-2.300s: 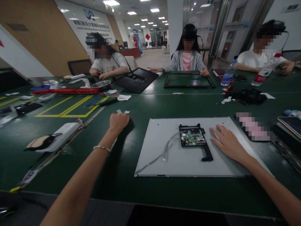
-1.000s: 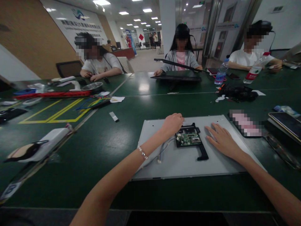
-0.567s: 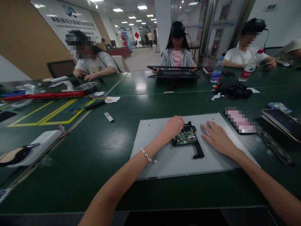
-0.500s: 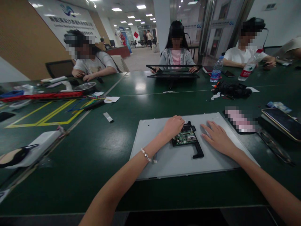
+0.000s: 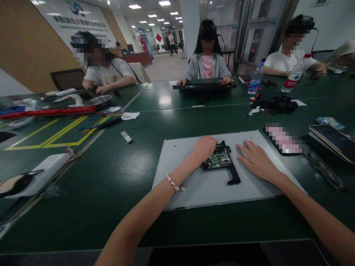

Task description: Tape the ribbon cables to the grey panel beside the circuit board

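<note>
A flat grey panel (image 5: 183, 195) lies on the green table in front of me. On its middle is a green circuit board (image 5: 219, 161) in a black plastic frame (image 5: 234, 176), with one arm of the frame reaching toward me. My left hand (image 5: 204, 148) is curled over the board's upper left corner, its fingers closed; whatever they grip is hidden behind the hand. To the right of the board, my right hand (image 5: 256, 159) rests on the panel with fingers spread, holding nothing.
A phone with a pink screen (image 5: 283, 139), eyeglasses (image 5: 323, 170) and a dark phone (image 5: 334, 142) lie to the right. Two bottles (image 5: 255, 79) and a black tangled bundle (image 5: 274, 104) are farther back. A small white strip (image 5: 126, 137) lies left. Several people sit across the table.
Both my hands stay nearly in place on the panel and board. Across the table, a person has lowered the dark flat panel they hold. My view has shifted slightly.
</note>
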{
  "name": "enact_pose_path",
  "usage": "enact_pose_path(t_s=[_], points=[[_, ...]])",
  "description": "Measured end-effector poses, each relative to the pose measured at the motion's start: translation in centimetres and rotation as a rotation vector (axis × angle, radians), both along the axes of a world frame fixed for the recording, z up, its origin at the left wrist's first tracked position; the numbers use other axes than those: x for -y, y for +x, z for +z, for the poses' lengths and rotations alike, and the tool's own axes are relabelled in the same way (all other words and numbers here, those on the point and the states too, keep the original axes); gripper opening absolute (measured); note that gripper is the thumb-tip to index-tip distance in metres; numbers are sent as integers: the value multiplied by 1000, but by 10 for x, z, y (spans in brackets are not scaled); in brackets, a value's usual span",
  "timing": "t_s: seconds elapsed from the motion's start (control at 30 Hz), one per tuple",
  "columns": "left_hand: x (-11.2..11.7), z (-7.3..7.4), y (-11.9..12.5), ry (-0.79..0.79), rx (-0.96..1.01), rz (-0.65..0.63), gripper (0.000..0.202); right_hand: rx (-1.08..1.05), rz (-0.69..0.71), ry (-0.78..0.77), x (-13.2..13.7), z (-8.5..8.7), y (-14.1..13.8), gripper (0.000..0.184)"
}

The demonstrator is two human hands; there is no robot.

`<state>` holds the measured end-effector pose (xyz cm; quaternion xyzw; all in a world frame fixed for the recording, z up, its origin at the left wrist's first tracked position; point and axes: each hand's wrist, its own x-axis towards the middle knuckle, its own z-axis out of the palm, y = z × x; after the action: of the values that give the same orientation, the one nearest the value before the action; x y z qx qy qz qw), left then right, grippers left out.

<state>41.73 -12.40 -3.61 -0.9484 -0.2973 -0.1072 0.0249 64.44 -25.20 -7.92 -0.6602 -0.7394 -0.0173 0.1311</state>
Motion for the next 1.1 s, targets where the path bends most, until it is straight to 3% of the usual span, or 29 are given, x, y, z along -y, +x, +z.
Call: enact_pose_path(t_s=[0.27,1.1], points=[[-3,0,-3,18,19,-83,23,6,1,0,0,-1,1,57],[-2,-5,-3,-86,98,-70,23,24,-6,15,1,-4,-1,55]])
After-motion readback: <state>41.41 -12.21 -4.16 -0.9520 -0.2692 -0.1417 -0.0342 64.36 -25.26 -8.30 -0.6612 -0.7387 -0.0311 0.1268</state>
